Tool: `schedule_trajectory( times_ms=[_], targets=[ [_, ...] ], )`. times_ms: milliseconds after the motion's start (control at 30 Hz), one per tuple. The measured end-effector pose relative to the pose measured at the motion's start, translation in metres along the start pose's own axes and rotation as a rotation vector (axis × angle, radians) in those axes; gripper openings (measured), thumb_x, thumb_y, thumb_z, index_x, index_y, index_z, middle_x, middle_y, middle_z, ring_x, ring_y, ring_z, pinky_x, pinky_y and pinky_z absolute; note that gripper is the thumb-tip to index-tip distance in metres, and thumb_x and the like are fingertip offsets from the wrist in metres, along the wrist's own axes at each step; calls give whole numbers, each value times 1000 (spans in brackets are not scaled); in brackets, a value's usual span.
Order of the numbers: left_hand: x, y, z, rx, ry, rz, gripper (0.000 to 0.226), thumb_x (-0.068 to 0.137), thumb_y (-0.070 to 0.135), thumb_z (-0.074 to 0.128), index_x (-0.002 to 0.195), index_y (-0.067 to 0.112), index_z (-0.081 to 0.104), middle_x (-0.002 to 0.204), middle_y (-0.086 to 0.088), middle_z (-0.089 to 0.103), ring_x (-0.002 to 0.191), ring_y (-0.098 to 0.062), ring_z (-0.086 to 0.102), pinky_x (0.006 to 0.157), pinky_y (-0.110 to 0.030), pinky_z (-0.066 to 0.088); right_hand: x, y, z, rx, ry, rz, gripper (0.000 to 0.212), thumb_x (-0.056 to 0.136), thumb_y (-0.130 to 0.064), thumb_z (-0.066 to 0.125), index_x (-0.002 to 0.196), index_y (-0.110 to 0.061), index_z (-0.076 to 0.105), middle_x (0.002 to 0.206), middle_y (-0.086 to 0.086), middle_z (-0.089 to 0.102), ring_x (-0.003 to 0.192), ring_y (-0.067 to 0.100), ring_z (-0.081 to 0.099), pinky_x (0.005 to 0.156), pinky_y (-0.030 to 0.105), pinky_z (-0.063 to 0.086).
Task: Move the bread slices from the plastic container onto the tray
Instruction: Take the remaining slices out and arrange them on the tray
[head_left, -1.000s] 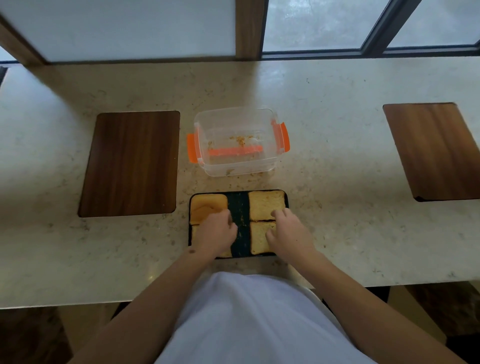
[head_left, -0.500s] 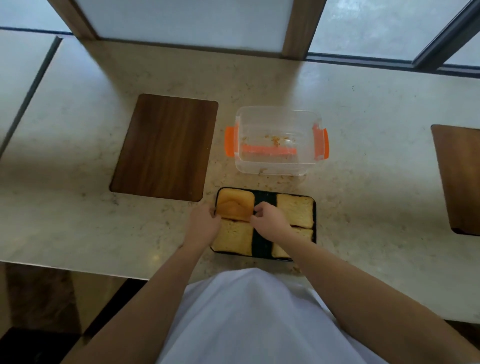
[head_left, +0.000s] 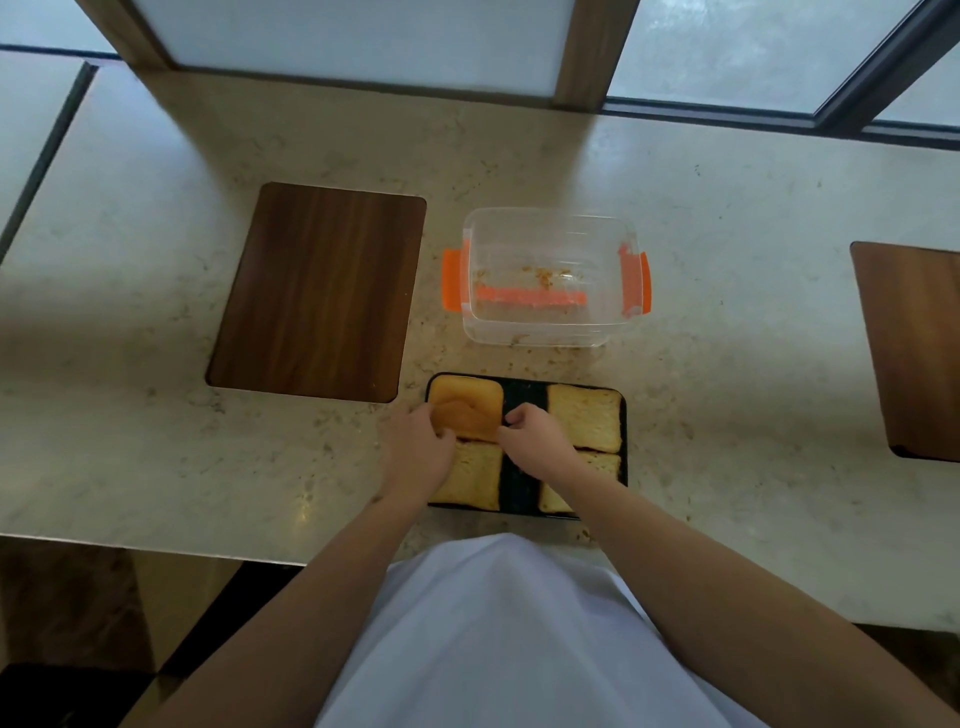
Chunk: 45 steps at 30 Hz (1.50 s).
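Observation:
A black tray (head_left: 524, 397) lies at the near edge of the counter with several bread slices on it in two columns. The far left slice (head_left: 470, 408) is a browner crust piece. My left hand (head_left: 418, 452) touches its left edge and my right hand (head_left: 537, 441) pinches its right edge, so both hands hold this slice flat on the tray. A pale slice (head_left: 589, 415) lies at the far right, and two more lie partly under my hands. The clear plastic container (head_left: 545, 275) with orange clips stands behind the tray and holds only crumbs.
A dark wooden board (head_left: 317, 291) lies left of the container, and another wooden board (head_left: 914, 348) at the right edge. The beige stone counter (head_left: 727, 364) runs under a window wall. My white shirt fills the bottom of the view.
My right hand moved from the right column over to the crust slice at the far left of the tray. My left hand shifted to that slice's left edge. The view swung left.

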<state>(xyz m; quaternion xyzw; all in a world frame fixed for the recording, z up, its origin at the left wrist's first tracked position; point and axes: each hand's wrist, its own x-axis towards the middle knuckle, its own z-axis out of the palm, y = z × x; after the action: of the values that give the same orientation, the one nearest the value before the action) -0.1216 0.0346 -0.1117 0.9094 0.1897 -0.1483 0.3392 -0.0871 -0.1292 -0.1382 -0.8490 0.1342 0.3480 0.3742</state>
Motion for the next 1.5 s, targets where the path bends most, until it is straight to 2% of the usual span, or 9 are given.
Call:
schedule_trajectory(
  times_ms=[167, 300, 567, 700, 833, 1000, 1133, 1267, 1500],
  targets=[
    [-3, 6, 9, -49, -22, -43, 42, 89, 18, 58, 130, 7, 58, 123, -12, 59, 110, -27, 54, 93, -44, 48, -3, 1, -2, 11, -9, -13, 37, 93, -27, 56, 128, -14, 55, 88, 3, 68, 76, 21, 69, 71, 43, 61],
    [-8, 9, 13, -53, -30, -30, 40, 89, 19, 59, 128, 11, 57, 121, -11, 59, 112, -27, 52, 96, -46, 46, -5, 3, -5, 15, -8, -8, 37, 93, -25, 56, 128, -13, 56, 91, 5, 69, 84, 25, 70, 72, 42, 60],
    [-9, 16, 18, -59, -58, 25, 38, 87, 21, 60, 124, 12, 59, 117, -9, 61, 112, -28, 54, 96, -50, 47, -11, 7, -15, 2, 32, 41, 37, 91, -27, 57, 126, -14, 57, 88, 3, 68, 75, 17, 67, 61, 31, 54],
    [-8, 16, 18, -60, -58, 46, 34, 88, 19, 60, 121, 12, 59, 117, -9, 61, 111, -27, 54, 95, -49, 47, -12, 7, -19, -3, 26, 47, 39, 91, -27, 56, 129, -14, 57, 87, 3, 69, 75, 18, 68, 65, 35, 57],
    [-16, -4, 10, -157, -40, 36, 32, 89, 10, 60, 121, 12, 60, 116, -6, 62, 104, -20, 56, 92, -39, 49, -22, 13, -19, 36, 78, 46, 38, 92, -26, 56, 129, -16, 54, 90, -2, 65, 77, 14, 66, 70, 36, 61],
    [-33, -37, 0, -162, -27, -23, 31, 91, 8, 62, 122, 11, 61, 99, 5, 58, 91, -11, 56, 65, -13, 36, -40, 28, -9, 65, -45, 37, 37, 94, -28, 62, 129, -17, 56, 97, -1, 68, 89, 17, 70, 84, 45, 62],
    [-40, -44, 2, -155, -59, -46, 34, 91, 8, 62, 125, 8, 61, 96, 7, 57, 78, 2, 51, 62, -9, 33, -49, 33, -1, 19, -92, 24, 46, 95, -26, 63, 138, -11, 55, 117, 7, 69, 102, 21, 67, 93, 44, 58],
    [-41, -41, 3, -129, -100, -47, 45, 90, 9, 62, 135, 6, 56, 111, -4, 64, 77, 2, 50, 67, -15, 37, -55, 32, 2, -23, -114, -2, 51, 96, -29, 63, 143, -12, 53, 131, 8, 65, 112, 22, 63, 95, 37, 53],
    [-36, -30, 9, -105, -159, -26, 48, 88, 11, 64, 135, 5, 55, 117, -7, 64, 98, -17, 59, 83, -30, 47, -59, 35, 2, -51, -122, -6, 39, 93, -32, 64, 128, -15, 63, 112, 4, 70, 99, 20, 66, 91, 42, 56]
  ],
)
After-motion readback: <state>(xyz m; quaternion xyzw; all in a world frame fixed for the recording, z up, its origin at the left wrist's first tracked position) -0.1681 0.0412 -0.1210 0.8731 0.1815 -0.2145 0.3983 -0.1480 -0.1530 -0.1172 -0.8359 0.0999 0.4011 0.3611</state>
